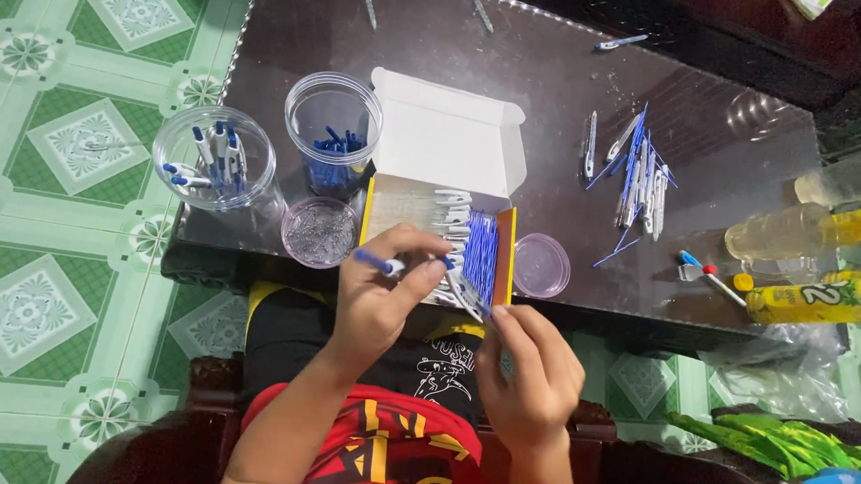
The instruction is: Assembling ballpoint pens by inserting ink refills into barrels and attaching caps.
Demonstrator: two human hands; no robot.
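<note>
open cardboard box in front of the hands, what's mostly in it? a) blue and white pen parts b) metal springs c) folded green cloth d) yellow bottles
a: the open cardboard box is packed with blue and white pen parts lying in rows, just beyond the left hand and right hand.

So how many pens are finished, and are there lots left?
Some look done: a row lies in the open box. The left hand holds a blue pen part, and the right hand holds another piece. Left: loose parts on the table and in the jars.
</note>
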